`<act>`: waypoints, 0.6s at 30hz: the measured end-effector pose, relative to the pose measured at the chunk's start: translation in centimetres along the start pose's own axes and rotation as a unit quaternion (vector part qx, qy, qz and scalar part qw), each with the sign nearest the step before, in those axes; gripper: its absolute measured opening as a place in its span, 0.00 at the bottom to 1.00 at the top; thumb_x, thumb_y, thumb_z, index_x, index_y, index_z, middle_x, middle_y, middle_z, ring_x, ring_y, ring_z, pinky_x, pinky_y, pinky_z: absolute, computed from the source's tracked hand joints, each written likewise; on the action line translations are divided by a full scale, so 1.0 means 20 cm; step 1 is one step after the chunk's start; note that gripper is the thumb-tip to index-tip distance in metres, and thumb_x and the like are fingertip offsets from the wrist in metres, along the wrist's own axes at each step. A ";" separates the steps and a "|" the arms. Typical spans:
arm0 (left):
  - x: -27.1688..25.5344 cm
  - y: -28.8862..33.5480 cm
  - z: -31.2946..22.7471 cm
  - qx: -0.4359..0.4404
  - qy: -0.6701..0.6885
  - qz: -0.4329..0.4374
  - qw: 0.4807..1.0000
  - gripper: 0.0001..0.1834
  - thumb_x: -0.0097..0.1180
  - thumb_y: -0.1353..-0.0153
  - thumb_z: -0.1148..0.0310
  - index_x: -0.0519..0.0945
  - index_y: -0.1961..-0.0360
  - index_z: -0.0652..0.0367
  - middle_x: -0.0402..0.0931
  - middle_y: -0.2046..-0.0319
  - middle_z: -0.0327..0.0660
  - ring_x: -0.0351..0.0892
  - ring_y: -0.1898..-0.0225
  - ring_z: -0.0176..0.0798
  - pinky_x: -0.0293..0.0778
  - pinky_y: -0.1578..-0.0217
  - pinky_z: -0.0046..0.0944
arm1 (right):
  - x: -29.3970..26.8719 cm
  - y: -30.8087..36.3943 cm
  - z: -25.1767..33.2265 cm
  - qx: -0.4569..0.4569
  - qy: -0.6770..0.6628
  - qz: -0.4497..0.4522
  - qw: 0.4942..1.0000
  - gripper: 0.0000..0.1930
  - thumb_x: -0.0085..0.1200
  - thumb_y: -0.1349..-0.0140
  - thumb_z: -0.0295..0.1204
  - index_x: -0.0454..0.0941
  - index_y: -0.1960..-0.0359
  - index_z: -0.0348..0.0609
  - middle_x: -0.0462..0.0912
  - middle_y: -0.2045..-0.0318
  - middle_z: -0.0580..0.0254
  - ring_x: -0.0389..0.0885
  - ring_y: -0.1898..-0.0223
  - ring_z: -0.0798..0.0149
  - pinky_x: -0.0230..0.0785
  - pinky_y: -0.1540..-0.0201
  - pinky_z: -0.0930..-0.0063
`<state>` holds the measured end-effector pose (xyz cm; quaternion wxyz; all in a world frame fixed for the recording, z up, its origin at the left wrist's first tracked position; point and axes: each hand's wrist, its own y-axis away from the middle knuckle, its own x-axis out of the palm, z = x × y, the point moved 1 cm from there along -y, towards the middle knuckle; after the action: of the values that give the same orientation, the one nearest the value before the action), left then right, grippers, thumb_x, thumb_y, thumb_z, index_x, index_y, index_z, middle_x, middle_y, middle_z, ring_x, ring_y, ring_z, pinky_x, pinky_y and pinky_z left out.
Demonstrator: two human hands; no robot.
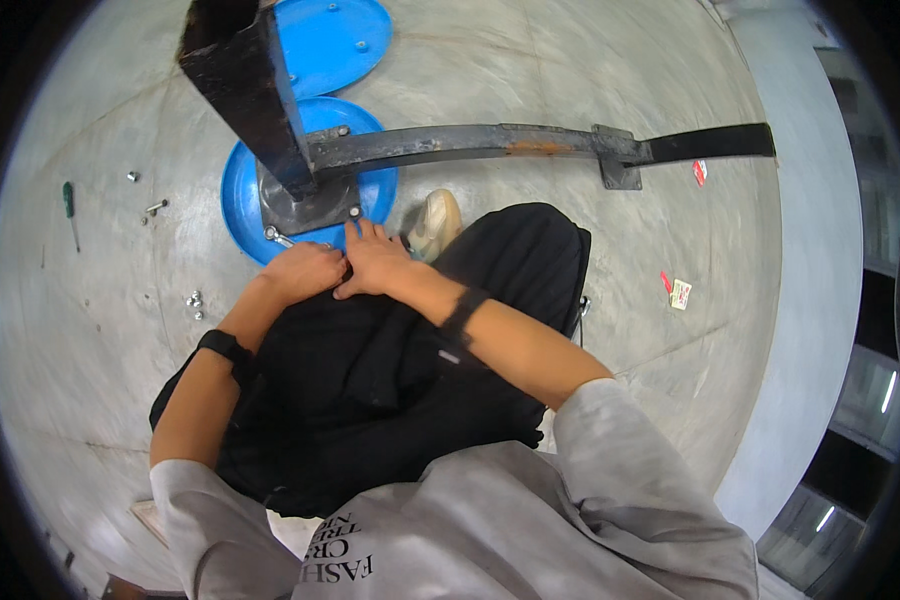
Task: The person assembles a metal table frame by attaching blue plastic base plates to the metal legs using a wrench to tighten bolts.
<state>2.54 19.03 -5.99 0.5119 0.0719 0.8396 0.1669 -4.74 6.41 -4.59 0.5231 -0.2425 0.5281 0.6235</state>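
Observation:
A spanner point(284, 240) pokes out from my left hand point(305, 272), which is closed around it; its ring end lies at the near left corner of a black metal base plate point(310, 212). My right hand point(375, 262) is beside it, fingers stretched forward and apart, the tips close to a bolt point(355, 212) at the plate's near right corner. Whether they touch the bolt I cannot tell. The plate sits on a round blue disc point(238, 195), and a thick black square post point(245, 90) rises from it. Another bolt point(344, 131) shows at the far corner.
A long dark metal beam point(450, 143) runs right from the post, with a small plate point(622, 175) on it. Beyond lies a second blue disc point(335, 40). A screwdriver point(69, 200), a bolt point(156, 207) and several nuts point(196, 300) lie left. Tags point(679, 293) lie right.

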 end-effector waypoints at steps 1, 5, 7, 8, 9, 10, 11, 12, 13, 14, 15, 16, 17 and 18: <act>0.01 -0.01 -0.01 0.003 -0.061 0.023 0.998 0.11 0.49 0.47 0.63 0.73 0.67 0.59 0.74 0.67 0.43 0.75 0.65 0.42 0.71 0.65 0.41 | -0.04 -0.01 -0.04 -0.048 -0.091 0.071 0.992 0.42 0.64 0.64 0.44 0.62 0.47 0.33 0.68 0.50 0.45 0.68 0.50 0.50 0.64 0.51 0.57; -0.08 0.00 -0.06 0.050 -0.136 0.003 0.989 0.16 0.48 0.46 0.63 0.70 0.56 0.55 0.74 0.60 0.38 0.74 0.58 0.38 0.70 0.61 0.38 | -0.37 0.05 -0.14 -0.121 -0.189 -0.103 0.969 0.21 0.57 0.54 0.39 0.75 0.59 0.41 0.78 0.61 0.53 0.76 0.59 0.53 0.68 0.56 0.64; -0.08 -0.06 -0.08 0.148 -0.229 -0.132 0.953 0.22 0.52 0.49 0.62 0.67 0.51 0.54 0.70 0.53 0.38 0.69 0.52 0.39 0.64 0.52 0.39 | -0.47 -0.06 -0.27 -0.153 -0.097 -0.210 0.961 0.23 0.58 0.59 0.34 0.73 0.59 0.38 0.74 0.56 0.48 0.71 0.55 0.49 0.63 0.51 0.60; -0.11 -0.10 -0.12 0.186 -0.259 -0.164 0.934 0.31 0.57 0.53 0.60 0.65 0.47 0.53 0.64 0.47 0.40 0.61 0.44 0.42 0.56 0.44 0.42 | -0.52 -0.08 -0.31 -0.115 -0.067 -0.189 0.973 0.31 0.61 0.60 0.37 0.67 0.52 0.38 0.69 0.51 0.51 0.67 0.49 0.49 0.57 0.46 0.56; -0.16 -0.12 -0.15 0.184 -0.260 -0.162 0.934 0.31 0.57 0.53 0.60 0.65 0.47 0.53 0.64 0.47 0.40 0.61 0.44 0.42 0.56 0.44 0.42 | -0.52 -0.10 -0.33 -0.118 -0.069 -0.189 0.972 0.31 0.61 0.60 0.37 0.67 0.52 0.38 0.69 0.51 0.51 0.67 0.49 0.49 0.57 0.46 0.56; -0.21 -0.15 -0.18 0.157 -0.261 -0.119 0.945 0.35 0.59 0.56 0.60 0.63 0.45 0.53 0.62 0.45 0.41 0.59 0.42 0.43 0.54 0.42 0.44 | -0.50 -0.11 -0.34 -0.119 0.010 -0.221 0.968 0.35 0.63 0.61 0.38 0.64 0.49 0.38 0.68 0.51 0.52 0.65 0.48 0.50 0.54 0.44 0.54; -0.23 -0.16 -0.19 0.131 -0.261 -0.076 0.953 0.39 0.62 0.58 0.60 0.62 0.43 0.53 0.61 0.44 0.43 0.57 0.40 0.45 0.52 0.41 0.46 | -0.48 -0.11 -0.35 -0.120 0.089 -0.252 0.956 0.40 0.64 0.62 0.40 0.61 0.47 0.37 0.67 0.51 0.52 0.63 0.46 0.50 0.51 0.43 0.52; -0.21 -0.16 -0.17 0.112 -0.222 -0.071 0.966 0.42 0.63 0.61 0.62 0.60 0.42 0.52 0.59 0.43 0.44 0.55 0.39 0.46 0.51 0.40 0.50 | -0.46 -0.14 -0.36 -0.129 0.095 -0.216 0.963 0.44 0.65 0.63 0.43 0.57 0.45 0.37 0.67 0.52 0.51 0.62 0.45 0.51 0.49 0.42 0.50; -0.19 -0.15 -0.17 0.111 -0.222 -0.068 0.966 0.42 0.63 0.61 0.62 0.60 0.42 0.52 0.59 0.43 0.44 0.55 0.39 0.46 0.51 0.40 0.50 | -0.45 -0.16 -0.37 -0.129 0.092 -0.215 0.964 0.44 0.65 0.63 0.43 0.57 0.45 0.37 0.67 0.52 0.51 0.62 0.45 0.51 0.49 0.42 0.50; -0.15 -0.13 -0.16 0.117 -0.217 -0.100 0.964 0.42 0.63 0.61 0.62 0.60 0.41 0.52 0.59 0.43 0.44 0.56 0.39 0.46 0.51 0.41 0.50 | -0.44 -0.18 -0.35 -0.131 0.105 -0.201 0.965 0.42 0.65 0.63 0.43 0.59 0.47 0.37 0.67 0.52 0.50 0.63 0.46 0.51 0.51 0.43 0.53; -0.10 -0.11 -0.16 0.123 -0.212 -0.131 0.961 0.42 0.62 0.61 0.63 0.59 0.41 0.52 0.59 0.43 0.44 0.56 0.40 0.46 0.51 0.41 0.50 | -0.44 -0.19 -0.33 -0.132 0.118 -0.186 0.966 0.41 0.65 0.63 0.44 0.60 0.48 0.37 0.67 0.52 0.49 0.64 0.48 0.51 0.52 0.44 0.55; -0.02 -0.11 -0.15 0.149 -0.206 -0.178 0.951 0.40 0.61 0.60 0.66 0.60 0.42 0.53 0.60 0.44 0.44 0.57 0.40 0.45 0.54 0.42 0.48 | -0.44 -0.22 -0.33 -0.135 0.112 -0.185 0.967 0.41 0.65 0.63 0.44 0.60 0.48 0.37 0.67 0.52 0.49 0.64 0.48 0.51 0.52 0.44 0.55; 0.03 -0.13 -0.16 0.148 -0.203 -0.173 0.952 0.40 0.61 0.60 0.66 0.60 0.42 0.53 0.60 0.44 0.44 0.57 0.40 0.45 0.54 0.42 0.48 | -0.44 -0.26 -0.35 -0.148 0.115 -0.171 0.967 0.39 0.64 0.63 0.45 0.62 0.51 0.37 0.69 0.55 0.50 0.66 0.51 0.51 0.54 0.46 0.58; 0.04 -0.15 -0.17 0.160 -0.199 -0.149 0.955 0.40 0.60 0.60 0.68 0.60 0.42 0.54 0.59 0.43 0.45 0.57 0.40 0.45 0.54 0.41 0.47 | -0.45 -0.28 -0.35 -0.165 0.118 -0.159 0.966 0.37 0.64 0.63 0.47 0.64 0.55 0.37 0.71 0.58 0.50 0.69 0.53 0.51 0.56 0.47 0.60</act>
<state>-0.72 15.77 -6.26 0.6697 0.0590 0.7374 -0.0658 1.61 -4.11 -1.39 0.5025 -0.4779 0.4304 0.5778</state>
